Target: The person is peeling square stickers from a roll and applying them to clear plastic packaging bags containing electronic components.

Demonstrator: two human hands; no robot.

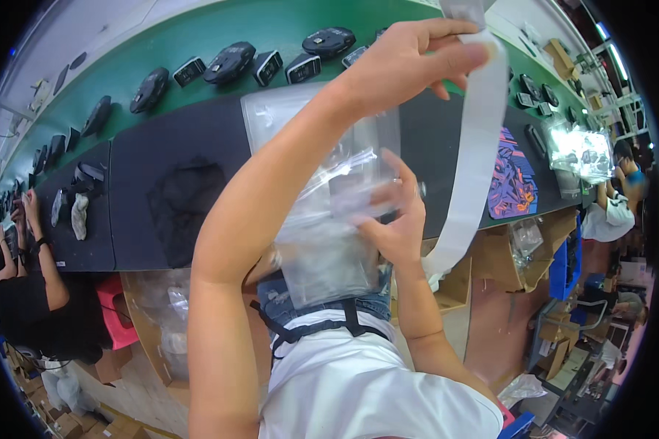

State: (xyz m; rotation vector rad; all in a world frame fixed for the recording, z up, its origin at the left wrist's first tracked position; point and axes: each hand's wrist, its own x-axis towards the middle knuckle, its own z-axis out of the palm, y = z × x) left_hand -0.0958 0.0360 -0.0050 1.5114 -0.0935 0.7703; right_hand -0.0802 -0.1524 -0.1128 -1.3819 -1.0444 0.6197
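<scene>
My left hand [432, 55] reaches up and across to the right, thumb and fingers closed on a long whitish translucent plastic strip [483, 124]. The strip hangs past my right wrist to the table's near edge. A greyish piece [465, 10] shows above the fingers. In front of my body my right hand [395, 212] is closed on a crinkled clear plastic bag [329, 263], its fingertips smeared by motion. More clear plastic bags [267, 117] lie under my left forearm on the black mat.
Black computer mice [229, 62] and small boxes stand along a green shelf [190, 44]. A black cloth-like bundle [188, 205] lies left, a colourful patterned sheet [512, 175] right. Cardboard boxes [527, 249] sit below the table edge. A co-worker [36, 307] works at the left.
</scene>
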